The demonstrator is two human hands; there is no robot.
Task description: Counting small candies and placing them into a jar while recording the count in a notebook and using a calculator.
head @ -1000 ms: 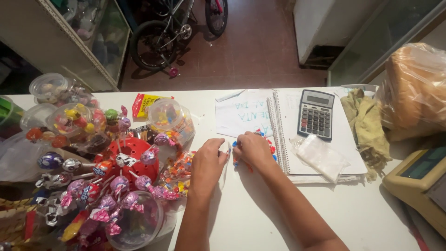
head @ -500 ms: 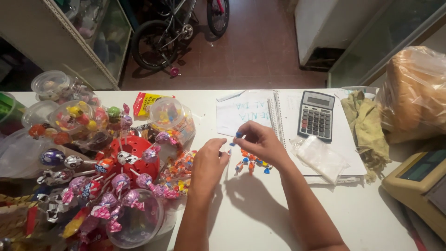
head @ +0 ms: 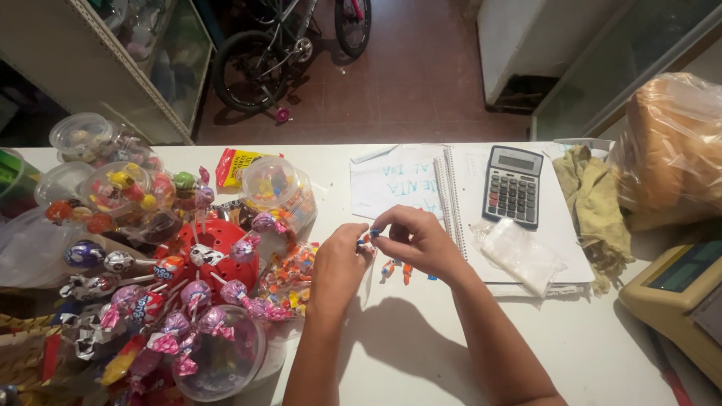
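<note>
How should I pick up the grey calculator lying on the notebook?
Grip the flat grey calculator by its two long side edges, coming straight down from above. It lies face up on the open spiral notebook, so probably only those thin edges give fingers a hold. Nothing crowds its sides.

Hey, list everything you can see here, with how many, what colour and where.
table: one, white, under everything
lollipops: many, mixed colours, left, on a red stand
candy jar: one, clear, lying beside the stand
small candies: a few, orange and blue, under the hands
notebook: one, white, spiral-bound, centre back
calculator: one, grey, on the notebook
plastic bag: one, clear, below the calculator
cloth: one, olive, right
bread bag: one, right edge
scale: one, beige, lower right
bicycle: one, on the floor behind
left hand: pinching a small wrapped candy
right hand: pinching the same candy
</note>
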